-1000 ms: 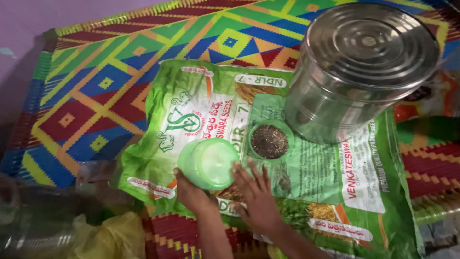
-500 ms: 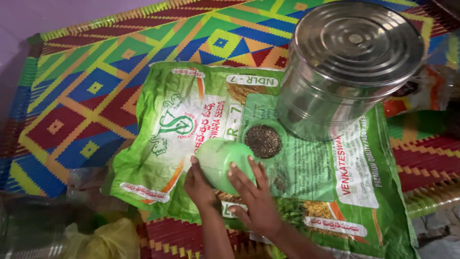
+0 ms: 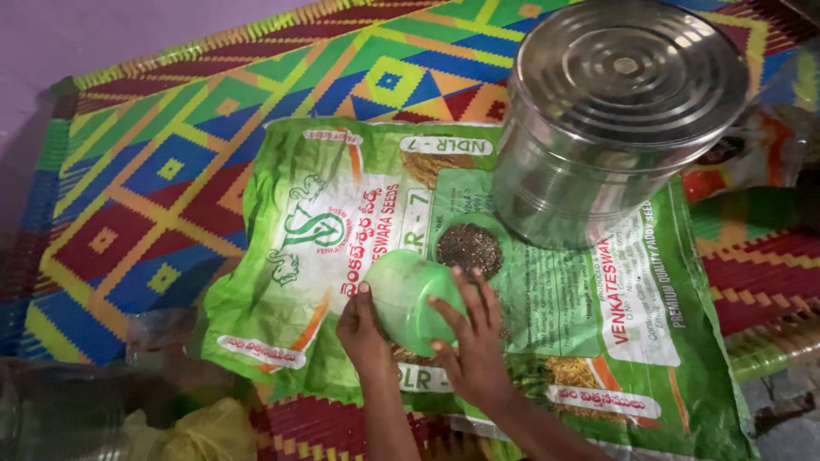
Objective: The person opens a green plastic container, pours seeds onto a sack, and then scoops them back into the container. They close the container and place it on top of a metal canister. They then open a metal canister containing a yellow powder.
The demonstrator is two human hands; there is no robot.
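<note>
Both hands were on a pale green plastic container (image 3: 408,299), held near the front edge of a green printed sack (image 3: 598,341) that lay flat on a woven mat (image 3: 137,196). Left hand (image 3: 363,329): fingers close together, cupped against the container's left side. Right hand (image 3: 470,337): fingers spread apart, laid over its right side and lower rim. Grip was two-handed, with contact on both flanks.

Change over the last second: the container's open mouth had faced the camera; it now showed a rounded, closed surface, tipped over toward the sack. It had also shifted right, closer to the small heap of dark seeds (image 3: 469,249), which sat just beyond the fingertips and apart from them. Judgement: the container was being turned mouth-down next to the seeds. Whether anything had left it could not be told.

Packaging: the sack was rectangular and bright green, with white label panels, orange accents, a green emblem at its left half and grain pictures toward the near right corner. A round steel tin (image 3: 615,119), lid on, stood on the sack's far right corner. The mat had blue, red, yellow and green geometric blocks. A yellow plastic bag (image 3: 201,435) lay crumpled off the sack's near left corner.
</note>
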